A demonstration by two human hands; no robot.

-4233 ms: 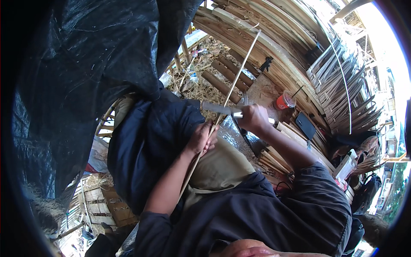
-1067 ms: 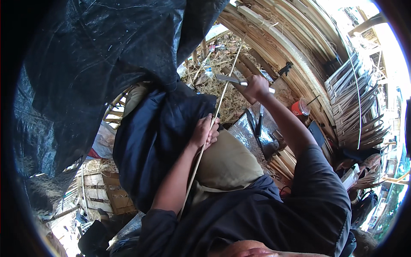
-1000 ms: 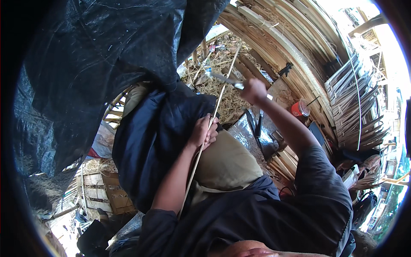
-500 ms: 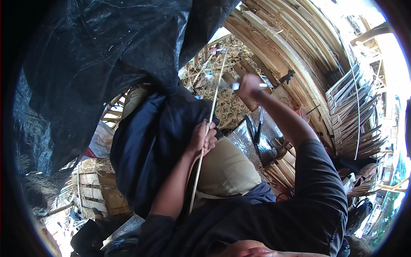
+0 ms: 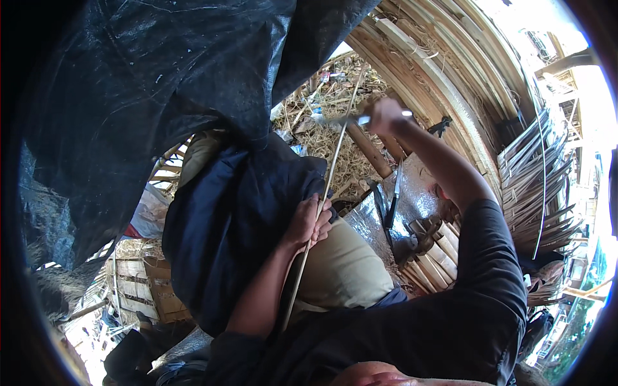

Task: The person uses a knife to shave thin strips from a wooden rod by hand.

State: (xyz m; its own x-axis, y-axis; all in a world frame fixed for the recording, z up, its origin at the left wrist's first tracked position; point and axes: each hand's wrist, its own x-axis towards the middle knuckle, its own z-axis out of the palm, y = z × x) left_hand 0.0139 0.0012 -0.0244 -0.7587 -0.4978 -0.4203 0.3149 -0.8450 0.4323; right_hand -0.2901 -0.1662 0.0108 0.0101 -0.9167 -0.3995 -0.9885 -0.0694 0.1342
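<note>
A long, thin, pale stick (image 5: pixel 335 157), like a strip of bamboo or cane, slants up from beside my body over my lap. Around its middle my left hand (image 5: pixel 312 222) is closed, resting by my knee. Farther up, the fist of my right hand (image 5: pixel 387 116) grips a knife (image 5: pixel 364 119) with a light handle. Its blurred blade points left and crosses the stick near the far end; whether it touches cannot be made out. Dark blue cloth (image 5: pixel 238 193) covers part of my lap.
Shavings (image 5: pixel 338 145) litter the ground ahead. Another knife-like tool with a black handle (image 5: pixel 390 215) lies right of my knee on a shiny silver sheet (image 5: pixel 425 186), near cut wooden pieces (image 5: pixel 438 254). Long wood strips (image 5: pixel 450 71) are stacked far right; black tarp (image 5: pixel 161 77) hangs left.
My right hand and the knife have shifted slightly up and right, toward the stick's far end. The stick's far end appears farther right, and the whole view has shifted a little.
</note>
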